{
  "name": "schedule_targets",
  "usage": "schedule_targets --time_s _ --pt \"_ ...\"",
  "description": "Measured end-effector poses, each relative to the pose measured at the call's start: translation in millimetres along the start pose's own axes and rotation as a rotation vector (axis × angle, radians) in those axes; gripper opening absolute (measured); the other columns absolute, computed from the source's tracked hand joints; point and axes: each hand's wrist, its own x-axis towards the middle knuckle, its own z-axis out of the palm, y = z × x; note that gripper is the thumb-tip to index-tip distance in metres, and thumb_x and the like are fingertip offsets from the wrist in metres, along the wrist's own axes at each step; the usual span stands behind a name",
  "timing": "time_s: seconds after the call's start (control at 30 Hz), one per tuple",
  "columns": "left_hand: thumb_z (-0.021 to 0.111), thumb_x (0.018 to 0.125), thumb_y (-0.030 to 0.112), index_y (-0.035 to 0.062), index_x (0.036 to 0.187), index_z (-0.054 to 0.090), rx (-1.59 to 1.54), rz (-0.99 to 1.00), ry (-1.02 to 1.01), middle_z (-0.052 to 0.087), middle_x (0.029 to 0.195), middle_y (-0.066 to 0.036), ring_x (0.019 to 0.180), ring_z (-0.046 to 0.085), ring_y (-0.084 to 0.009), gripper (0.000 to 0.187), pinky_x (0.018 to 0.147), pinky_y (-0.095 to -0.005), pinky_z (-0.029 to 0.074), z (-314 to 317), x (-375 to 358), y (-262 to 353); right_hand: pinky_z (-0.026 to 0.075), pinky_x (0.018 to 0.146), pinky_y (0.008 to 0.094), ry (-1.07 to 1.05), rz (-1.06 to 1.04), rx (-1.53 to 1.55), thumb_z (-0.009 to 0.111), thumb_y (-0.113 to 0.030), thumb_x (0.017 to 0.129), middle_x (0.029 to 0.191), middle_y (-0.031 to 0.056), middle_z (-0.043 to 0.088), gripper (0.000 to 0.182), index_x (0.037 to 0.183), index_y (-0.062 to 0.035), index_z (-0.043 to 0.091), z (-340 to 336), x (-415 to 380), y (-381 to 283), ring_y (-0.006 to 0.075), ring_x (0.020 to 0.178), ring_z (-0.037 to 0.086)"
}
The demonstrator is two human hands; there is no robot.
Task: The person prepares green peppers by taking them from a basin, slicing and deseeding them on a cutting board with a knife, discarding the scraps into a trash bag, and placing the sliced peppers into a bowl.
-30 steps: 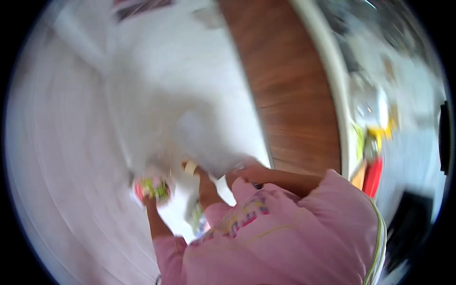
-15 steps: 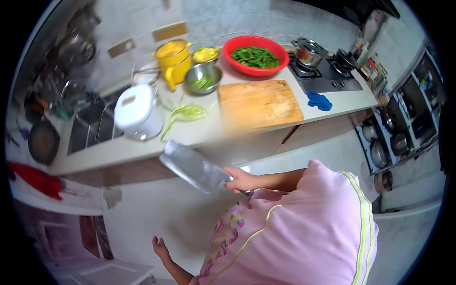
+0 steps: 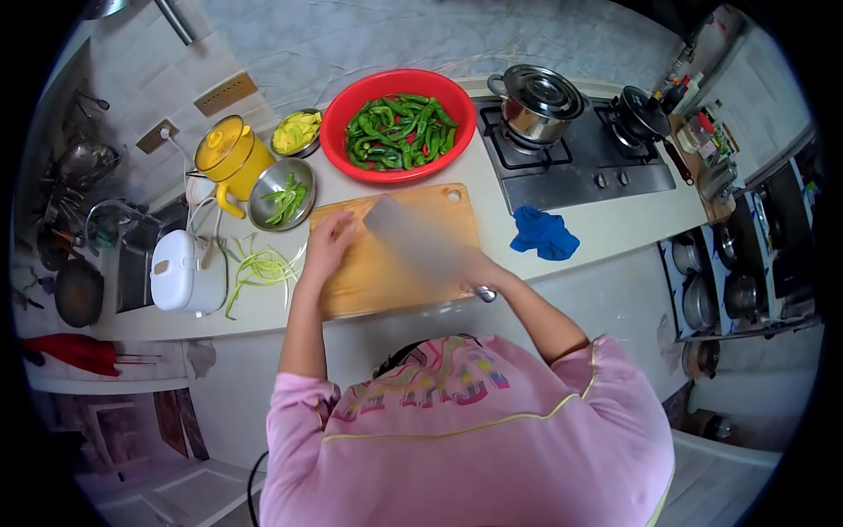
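Note:
My right hand (image 3: 488, 274) is wrapped round the handle of a cleaver (image 3: 417, 248), whose broad blade is smeared by motion over the wooden cutting board (image 3: 351, 285). My left hand (image 3: 328, 244) reaches over the board's left side, its fingers stretched out and holding nothing. Green scraps (image 3: 262, 270) lie on the counter just left of that hand. Behind it stands a steel bowl (image 3: 303, 209) with cut green pieces (image 3: 286, 202). Beyond the board, a red basin (image 3: 395, 176) holds many green peppers (image 3: 399, 132).
A white appliance (image 3: 180, 270) and a yellow pot (image 3: 233, 158) stand at the left, near the sink (image 3: 132, 279). Behind is a bowl of yellow slices (image 3: 297, 132). To the right are a blue cloth (image 3: 544, 234), the stove (image 3: 580, 176) and a lidded steel pot (image 3: 537, 114).
My right hand has brought the cleaver from in front of the counter up over the board. My left hand has risen from low at my side to the board. The view has turned.

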Motion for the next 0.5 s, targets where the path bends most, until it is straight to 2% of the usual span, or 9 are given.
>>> schedule_targets --time_s 0.07,0.13,0.2,0.3,0.37,0.4,0.5 --pt "0.064 0.085 0.019 0.0046 0.110 0.061 0.056 0.043 -0.006 0.061 0.110 -0.009 0.104 0.056 -0.0199 0.029 0.087 -0.0308 0.043 11 43 10 0.042 0.037 0.0260 0.014 0.063 -0.018 0.055 -0.005 0.079 0.060 0.0060 0.054 0.025 0.104 -0.0024 0.051 -1 8 -9 0.0130 0.043 0.053" --pt "0.064 0.083 0.016 0.0059 0.109 0.062 0.170 -0.004 -0.036 0.062 0.109 -0.013 0.105 0.057 -0.0247 0.028 0.088 -0.0336 0.044 8 88 26 0.042 0.038 0.0265 0.012 0.098 -0.021 0.055 -0.005 0.079 0.061 0.0072 0.055 0.023 0.102 -0.0028 0.051 -2 10 -19 0.0142 0.044 0.054" --pt "0.062 0.081 0.013 0.0066 0.109 0.062 0.320 0.060 -0.015 0.062 0.108 -0.017 0.109 0.055 -0.0283 0.029 0.091 -0.0379 0.044 10 140 7 0.043 0.038 0.0271 0.005 0.114 -0.011 0.054 -0.005 0.079 0.062 0.0084 0.057 0.021 0.100 -0.0030 0.052 0 4 -25 0.0153 0.045 0.056" --pt "0.054 0.084 0.012 0.0069 0.109 0.062 0.645 0.299 -0.055 0.052 0.122 -0.022 0.110 0.053 -0.0334 0.027 0.094 -0.0382 0.042 21 220 -54 0.044 0.038 0.0276 -0.013 0.139 0.005 0.055 -0.005 0.079 0.062 0.0086 0.058 0.017 0.096 -0.0029 0.053 -3 10 -19 0.0157 0.045 0.056" --pt "0.052 0.085 0.014 0.0082 0.110 0.062 0.745 0.345 -0.020 0.044 0.131 -0.022 0.115 0.048 -0.0338 0.028 0.097 -0.0403 0.039 38 255 -78 0.045 0.039 0.0275 0.009 0.126 -0.001 0.055 -0.006 0.079 0.062 0.0086 0.059 0.016 0.094 -0.0031 0.054 -1 5 -28 0.0152 0.045 0.056" --pt "0.050 0.086 0.014 0.0089 0.110 0.062 0.789 0.364 0.001 0.040 0.135 -0.022 0.118 0.046 -0.0339 0.028 0.098 -0.0414 0.038 44 269 -77 0.045 0.038 0.0272 0.032 0.152 0.000 0.055 -0.006 0.079 0.062 0.0089 0.059 0.016 0.094 -0.0026 0.054 1 4 -32 0.0149 0.044 0.056" --pt "0.054 0.083 0.015 0.0119 0.113 0.060 0.784 0.247 -0.176 0.038 0.136 -0.021 0.123 0.040 -0.0379 0.031 0.099 -0.0414 0.038 72 287 -81 0.045 0.037 0.0264 0.056 0.193 0.031 0.056 -0.007 0.079 0.063 0.0098 0.060 0.018 0.096 -0.0015 0.055 0 5 -40 0.0146 0.043 0.056"
